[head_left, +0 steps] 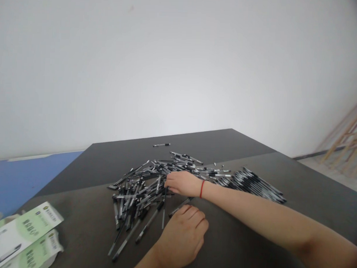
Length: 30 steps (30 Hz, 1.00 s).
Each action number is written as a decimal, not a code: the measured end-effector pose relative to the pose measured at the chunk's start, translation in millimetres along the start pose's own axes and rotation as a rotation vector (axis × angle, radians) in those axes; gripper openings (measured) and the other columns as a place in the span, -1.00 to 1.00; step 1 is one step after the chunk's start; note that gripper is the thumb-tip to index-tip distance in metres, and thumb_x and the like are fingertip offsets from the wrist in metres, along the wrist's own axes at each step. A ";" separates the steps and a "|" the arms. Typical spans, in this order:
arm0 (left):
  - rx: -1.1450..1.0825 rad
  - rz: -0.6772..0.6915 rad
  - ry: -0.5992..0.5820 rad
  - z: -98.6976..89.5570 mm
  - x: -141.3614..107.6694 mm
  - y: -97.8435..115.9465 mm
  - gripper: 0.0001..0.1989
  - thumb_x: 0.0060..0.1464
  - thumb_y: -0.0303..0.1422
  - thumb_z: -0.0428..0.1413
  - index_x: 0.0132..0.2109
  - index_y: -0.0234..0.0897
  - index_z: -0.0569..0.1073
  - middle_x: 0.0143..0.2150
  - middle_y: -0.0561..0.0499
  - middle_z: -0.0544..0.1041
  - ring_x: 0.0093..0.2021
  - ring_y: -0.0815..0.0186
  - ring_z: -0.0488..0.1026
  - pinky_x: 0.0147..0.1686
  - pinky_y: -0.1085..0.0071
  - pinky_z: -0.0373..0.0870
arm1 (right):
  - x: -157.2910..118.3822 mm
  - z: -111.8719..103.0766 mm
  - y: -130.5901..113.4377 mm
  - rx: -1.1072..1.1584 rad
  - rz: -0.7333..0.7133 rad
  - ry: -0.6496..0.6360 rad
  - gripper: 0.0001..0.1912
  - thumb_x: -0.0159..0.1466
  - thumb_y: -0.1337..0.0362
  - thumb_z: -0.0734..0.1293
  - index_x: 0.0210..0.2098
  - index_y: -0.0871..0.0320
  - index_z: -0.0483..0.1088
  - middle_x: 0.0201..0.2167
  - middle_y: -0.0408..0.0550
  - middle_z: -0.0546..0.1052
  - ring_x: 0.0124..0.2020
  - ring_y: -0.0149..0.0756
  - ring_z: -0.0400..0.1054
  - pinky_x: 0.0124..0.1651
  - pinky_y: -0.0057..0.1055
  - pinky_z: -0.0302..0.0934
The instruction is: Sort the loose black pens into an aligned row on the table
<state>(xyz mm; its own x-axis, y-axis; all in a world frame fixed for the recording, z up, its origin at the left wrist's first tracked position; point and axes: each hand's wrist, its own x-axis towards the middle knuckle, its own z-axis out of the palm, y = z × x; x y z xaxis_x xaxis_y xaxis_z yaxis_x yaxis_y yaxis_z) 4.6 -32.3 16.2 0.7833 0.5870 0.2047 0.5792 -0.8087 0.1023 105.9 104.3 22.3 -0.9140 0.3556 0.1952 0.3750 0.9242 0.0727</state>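
A large loose pile of black and clear pens (135, 199) lies in the middle of the dark table. My right hand (182, 183), with a red string at the wrist, reaches over the pile, its fingers curled down around a pen. Nearer to me, my left hand (182, 235) is curled at the pile's right front edge, close to a pen (180, 206); what its fingers hold, if anything, is hidden. To the right of the pile, several pens (257, 185) lie side by side in a neat slanted row.
One pen (161, 145) lies apart near the back of the table (207, 143). Green and white pen boxes (31, 234) stand at the front left. A blue surface (21, 179) shows beyond the left edge, and a wooden rack (348, 140) at far right.
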 end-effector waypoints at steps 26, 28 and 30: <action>0.007 0.009 0.054 -1.4 -1.6 -2.0 -0.77 0.15 -0.39 -0.02 -0.03 -0.22 0.34 -0.10 0.00 0.43 -0.07 0.24 0.31 0.01 0.26 0.21 | -20.6 -11.3 -19.0 0.267 0.161 0.184 -0.93 0.19 0.37 0.30 -0.30 0.18 0.36 -0.31 -0.07 0.44 -0.23 -0.30 0.28 -0.13 -0.40 0.15; -0.008 -0.009 0.078 0.3 -1.4 -2.5 -0.77 0.14 -0.40 -0.01 -0.04 -0.21 0.35 -0.09 0.01 0.42 -0.07 0.24 0.32 0.01 0.25 0.22 | -32.5 -10.0 -20.0 0.283 0.216 0.184 -0.94 0.19 0.34 0.31 -0.31 0.18 0.36 -0.34 -0.08 0.44 -0.26 -0.31 0.29 -0.16 -0.41 0.15; -0.020 -0.036 0.121 1.4 -1.0 -2.6 -0.76 0.12 -0.43 -0.02 -0.05 -0.21 0.35 -0.09 0.00 0.42 -0.07 0.23 0.32 0.02 0.24 0.23 | -41.4 -6.9 -21.0 0.284 0.247 0.175 -0.94 0.19 0.34 0.32 -0.32 0.18 0.37 -0.35 -0.09 0.44 -0.29 -0.31 0.29 -0.19 -0.42 0.15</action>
<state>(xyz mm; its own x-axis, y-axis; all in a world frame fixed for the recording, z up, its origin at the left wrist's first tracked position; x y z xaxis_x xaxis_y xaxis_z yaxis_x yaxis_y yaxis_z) 2.6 -30.7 14.3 0.7285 0.6078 0.3159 0.6010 -0.7884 0.1310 137.0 69.2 19.4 -0.7525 0.5653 0.3379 0.5000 0.8243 -0.2654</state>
